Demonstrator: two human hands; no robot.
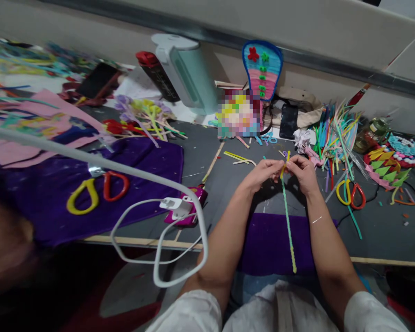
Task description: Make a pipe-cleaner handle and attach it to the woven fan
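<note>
Grey tabletop (224, 182), left hand (265, 174) and right hand (303, 173), grip pinching green-yellow stem (287, 212)

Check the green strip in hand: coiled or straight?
Straight: the green strip runs in one line from between the left hand and right hand to its yellowish end.

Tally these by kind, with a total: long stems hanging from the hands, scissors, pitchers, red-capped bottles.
Hanging stem: 1
Scissors: 2 (left pair, right pair)
Pale green pitcher: 1
Red-capped bottle: 1
Total: 5
</note>
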